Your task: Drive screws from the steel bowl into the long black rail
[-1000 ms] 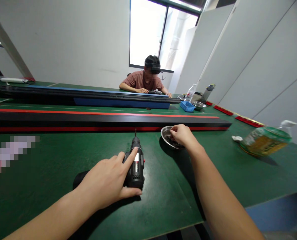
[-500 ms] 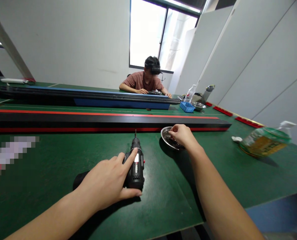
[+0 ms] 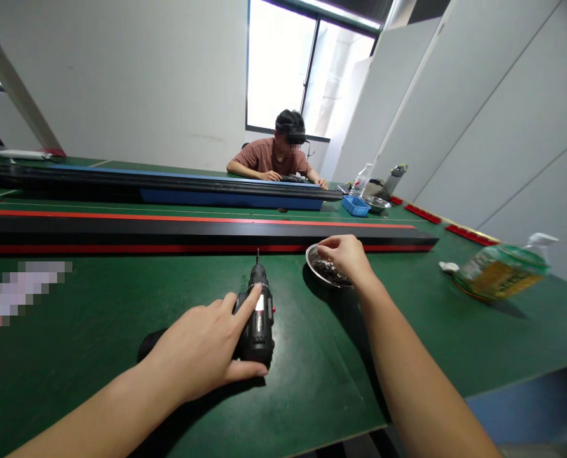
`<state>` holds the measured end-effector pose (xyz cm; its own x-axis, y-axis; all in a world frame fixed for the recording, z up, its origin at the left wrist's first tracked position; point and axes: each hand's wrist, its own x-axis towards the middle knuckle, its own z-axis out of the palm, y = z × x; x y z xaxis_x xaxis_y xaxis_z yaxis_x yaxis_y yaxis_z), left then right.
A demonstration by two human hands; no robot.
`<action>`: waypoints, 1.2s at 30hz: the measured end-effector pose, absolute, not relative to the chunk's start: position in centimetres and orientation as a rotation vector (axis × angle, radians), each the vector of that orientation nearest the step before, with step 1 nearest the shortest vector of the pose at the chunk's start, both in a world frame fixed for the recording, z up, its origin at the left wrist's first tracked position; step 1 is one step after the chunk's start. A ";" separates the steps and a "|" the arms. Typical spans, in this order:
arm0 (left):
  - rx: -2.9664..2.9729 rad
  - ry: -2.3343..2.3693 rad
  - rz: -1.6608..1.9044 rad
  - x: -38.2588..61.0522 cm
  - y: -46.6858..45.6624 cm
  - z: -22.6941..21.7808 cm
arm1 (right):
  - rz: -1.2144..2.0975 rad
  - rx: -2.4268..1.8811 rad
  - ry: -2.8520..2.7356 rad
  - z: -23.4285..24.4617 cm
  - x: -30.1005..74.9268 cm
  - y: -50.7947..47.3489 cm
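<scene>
My left hand (image 3: 202, 346) grips a black cordless screwdriver (image 3: 257, 318) that lies on the green table, bit pointing away from me, with my index finger stretched along its top. My right hand (image 3: 345, 256) hovers over a small metal dish (image 3: 314, 262) of dark screws, fingertips pinched together; whether a screw is between them I cannot make out. A long black rail with red edges (image 3: 192, 230) runs across the table just beyond the dish.
A second black and blue rail (image 3: 169, 186) lies farther back, where another person (image 3: 276, 156) sits working. A plastic bottle (image 3: 500, 273) lies at the right. A blue tray (image 3: 356, 205), a metal bowl and bottles stand at the far right.
My right hand has lifted slightly from the screws in the dish, fingertips now pinched above it. The left hand and the screwdriver have stayed put.
</scene>
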<state>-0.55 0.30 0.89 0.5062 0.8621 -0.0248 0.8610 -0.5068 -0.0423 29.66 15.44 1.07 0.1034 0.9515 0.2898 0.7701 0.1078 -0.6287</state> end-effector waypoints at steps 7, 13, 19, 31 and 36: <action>-2.764 -1.563 0.075 -0.5 -0.2 1.2 | 0.419 -1.331 -1.776 2.0 25.1 15.1; -2.790 -1.553 0.071 -0.3 -0.3 1.3 | 0.389 -1.285 -1.950 0.7 19.3 15.6; -2.788 -1.551 0.061 -0.3 -0.4 1.3 | 0.337 -1.479 -1.923 -3.1 17.0 18.4; -2.772 -1.568 0.074 -0.1 -0.5 1.5 | 0.682 -1.367 -1.738 -6.0 17.6 20.4; -2.763 -1.567 0.077 -0.1 -0.4 1.4 | 0.711 -1.365 -1.748 -6.0 17.7 20.4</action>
<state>-0.15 -0.36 1.38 0.5127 0.8565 -0.0595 0.8582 -0.5132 0.0070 17.70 20.42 -5.98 -0.1081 0.9639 0.2432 0.5204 0.2633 -0.8123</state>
